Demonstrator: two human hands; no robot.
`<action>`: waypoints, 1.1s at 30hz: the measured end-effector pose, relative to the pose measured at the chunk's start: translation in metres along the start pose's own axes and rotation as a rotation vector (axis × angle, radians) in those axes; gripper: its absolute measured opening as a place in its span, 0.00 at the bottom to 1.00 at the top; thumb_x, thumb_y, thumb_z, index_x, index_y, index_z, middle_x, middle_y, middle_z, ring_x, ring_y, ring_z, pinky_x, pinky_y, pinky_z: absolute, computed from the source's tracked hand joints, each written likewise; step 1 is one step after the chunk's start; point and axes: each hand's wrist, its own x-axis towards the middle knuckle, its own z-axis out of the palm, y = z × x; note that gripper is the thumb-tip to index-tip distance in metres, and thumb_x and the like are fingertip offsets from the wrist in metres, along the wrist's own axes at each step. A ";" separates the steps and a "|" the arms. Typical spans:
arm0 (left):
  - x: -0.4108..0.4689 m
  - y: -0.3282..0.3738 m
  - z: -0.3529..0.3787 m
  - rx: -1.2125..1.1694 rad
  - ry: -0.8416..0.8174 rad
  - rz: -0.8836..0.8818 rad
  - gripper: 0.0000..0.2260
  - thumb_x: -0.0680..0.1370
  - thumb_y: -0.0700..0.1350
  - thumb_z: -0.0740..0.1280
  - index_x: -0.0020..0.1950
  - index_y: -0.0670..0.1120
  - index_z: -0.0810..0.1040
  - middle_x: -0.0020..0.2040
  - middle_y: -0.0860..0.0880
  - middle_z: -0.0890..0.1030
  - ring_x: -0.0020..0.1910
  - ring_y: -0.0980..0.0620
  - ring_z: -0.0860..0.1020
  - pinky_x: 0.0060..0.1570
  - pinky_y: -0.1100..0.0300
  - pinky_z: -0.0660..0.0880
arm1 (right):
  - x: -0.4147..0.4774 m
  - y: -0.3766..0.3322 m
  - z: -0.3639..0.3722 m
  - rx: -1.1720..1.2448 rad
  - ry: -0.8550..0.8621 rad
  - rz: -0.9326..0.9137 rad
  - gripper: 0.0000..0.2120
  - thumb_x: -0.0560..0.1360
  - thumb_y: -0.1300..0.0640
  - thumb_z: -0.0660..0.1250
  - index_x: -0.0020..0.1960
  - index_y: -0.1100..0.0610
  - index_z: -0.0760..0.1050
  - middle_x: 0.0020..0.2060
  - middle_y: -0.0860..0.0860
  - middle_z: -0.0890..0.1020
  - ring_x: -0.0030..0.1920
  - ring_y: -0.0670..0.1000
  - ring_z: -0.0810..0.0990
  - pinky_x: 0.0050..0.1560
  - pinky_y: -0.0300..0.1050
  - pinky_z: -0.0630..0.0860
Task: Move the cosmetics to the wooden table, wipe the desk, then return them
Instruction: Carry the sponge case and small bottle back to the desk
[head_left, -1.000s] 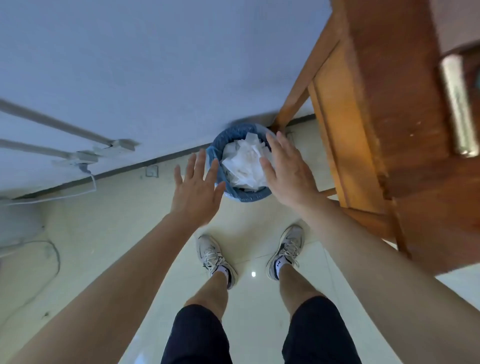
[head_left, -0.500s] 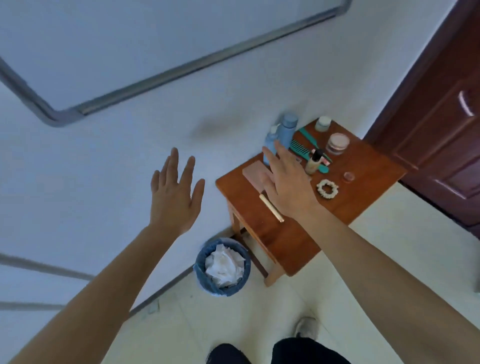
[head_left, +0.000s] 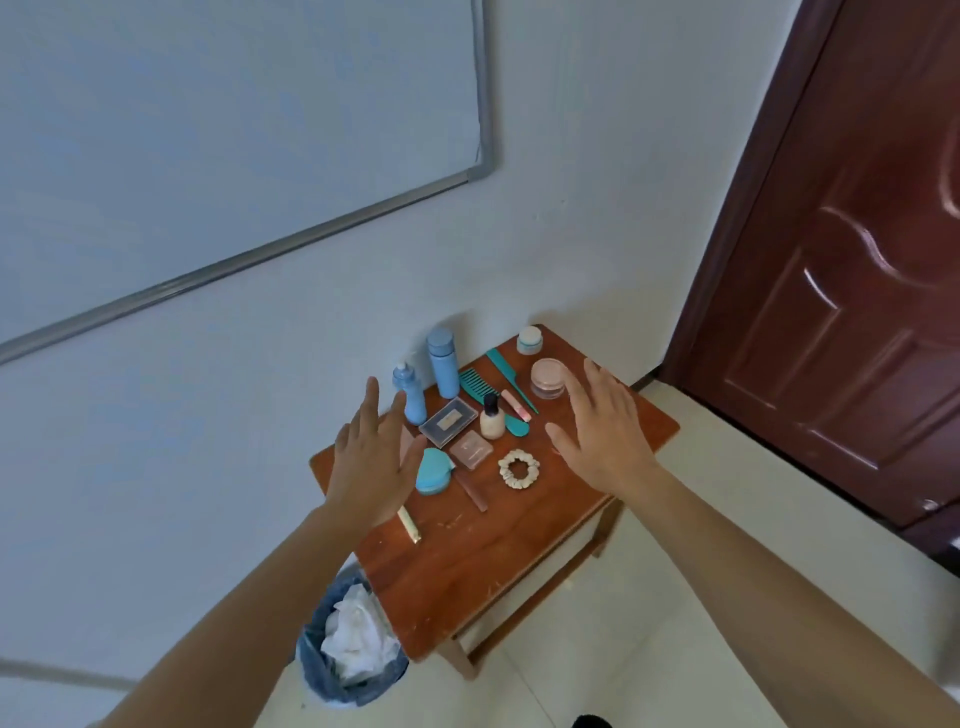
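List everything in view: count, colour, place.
wooden table: 1, red-brown, against wall
bottles: 2, blue, table's wall edge
small jar: 1, white-lidded, far corner
powder jar: 1, pink, by right fingertips
combs: 2, teal, between bottles and jars
foundation bottle: 1, cream, black cap, centre
pink tube: 1, pink, beside foundation bottle
teal oval: 1, teal, beside pink tube
palette: 1, grey, left of centre
pink compact: 1, pink, beside palette
heart case: 1, teal, near left hand
scrunchie: 1, cream, front of centre
sticks: 2, pink and cream, by heart case
bin: 1, blue, floor, holds white tissue
whiteboard: 1, white, wall
door: 1, dark red, right
left hand: 1, fingers spread, above table's left
right hand: 1, fingers spread, above table's right
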 end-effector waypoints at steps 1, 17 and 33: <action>0.001 0.010 0.007 0.007 -0.037 -0.026 0.30 0.80 0.61 0.52 0.80 0.54 0.49 0.79 0.49 0.38 0.78 0.42 0.52 0.73 0.43 0.56 | 0.001 0.014 0.000 0.015 -0.033 0.021 0.36 0.80 0.40 0.57 0.79 0.49 0.42 0.80 0.56 0.46 0.79 0.59 0.45 0.76 0.56 0.49; 0.035 0.016 0.116 -0.027 -0.372 -0.324 0.36 0.79 0.57 0.64 0.79 0.52 0.47 0.80 0.46 0.40 0.78 0.39 0.47 0.73 0.40 0.52 | 0.069 0.038 0.080 0.322 -0.460 -0.023 0.37 0.79 0.43 0.63 0.79 0.47 0.46 0.79 0.51 0.53 0.73 0.55 0.69 0.68 0.54 0.72; 0.058 0.002 0.180 -0.190 -0.110 -0.479 0.29 0.77 0.54 0.68 0.75 0.59 0.58 0.67 0.47 0.68 0.65 0.45 0.67 0.65 0.43 0.68 | 0.149 -0.001 0.160 0.480 -0.551 0.038 0.17 0.79 0.46 0.65 0.64 0.53 0.71 0.57 0.50 0.79 0.59 0.50 0.78 0.52 0.40 0.71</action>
